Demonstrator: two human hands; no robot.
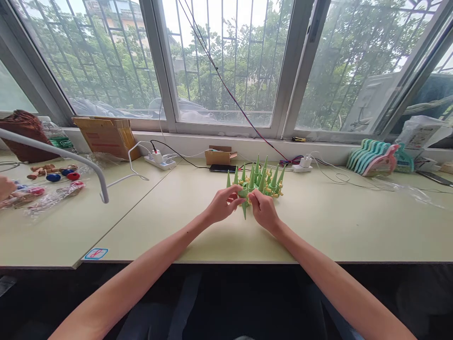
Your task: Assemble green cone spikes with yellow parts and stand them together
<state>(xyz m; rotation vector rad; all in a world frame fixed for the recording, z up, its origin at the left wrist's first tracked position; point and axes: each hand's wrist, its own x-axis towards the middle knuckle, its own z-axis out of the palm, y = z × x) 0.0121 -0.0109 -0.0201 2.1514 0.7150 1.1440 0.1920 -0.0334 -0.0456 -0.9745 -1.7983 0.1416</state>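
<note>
Near the middle of the desk, my left hand (223,204) grips a green cone-shaped piece (245,210) between thumb and fingers, its point facing down. My right hand (262,208) is closed in a pinch right beside that piece. Whatever sits in the right fingertips is too small and covered to make out. Just beyond both hands stands a cluster of green cones (262,179), points up, with small yellow pegs (274,191) sticking out around their bases. The hands hide part of the cluster's near side.
Behind the cluster lie a black phone (222,168) and an open cardboard box (220,156). A power strip (161,161) and white bent tubing (102,184) are to the left. Teal and pink hangers (375,158) stand right. Another person's hand (5,188) shows at far left, near bagged pieces.
</note>
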